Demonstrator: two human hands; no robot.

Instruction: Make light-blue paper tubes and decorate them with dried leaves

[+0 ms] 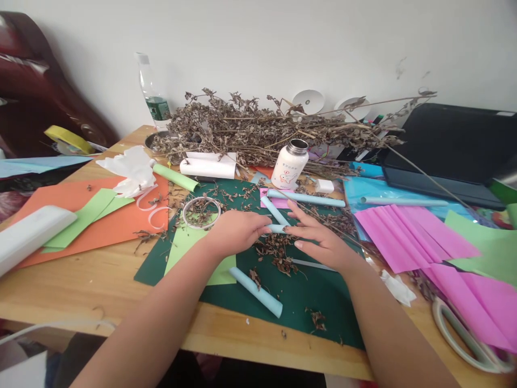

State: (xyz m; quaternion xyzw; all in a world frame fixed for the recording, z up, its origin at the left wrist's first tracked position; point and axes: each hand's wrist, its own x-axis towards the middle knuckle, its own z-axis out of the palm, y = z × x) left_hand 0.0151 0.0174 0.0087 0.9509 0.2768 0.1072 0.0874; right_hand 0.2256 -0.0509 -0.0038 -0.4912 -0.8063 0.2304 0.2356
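Both my hands meet over a dark green sheet [307, 302] in the middle of the wooden table [92, 280]. My left hand [236, 230] is closed round one end of a short light blue paper roll [277, 228]. My right hand [319, 237] pinches the roll's other end, its remaining fingers stretched out. Another light blue roll [274, 210] leans just behind it, a long one [307, 198] lies further back, and one more [256, 291] lies near the front edge. Crumbled dried leaves [278, 256] are scattered under my hands.
A heap of dried branches [258, 126] lies at the back with a white bottle [290, 164] before it. A tape ring [201, 211] sits left of my hands. Orange paper [81, 215], pink folded paper [416, 237], a black laptop [452, 145] and a tape roll [468, 339] surround them.
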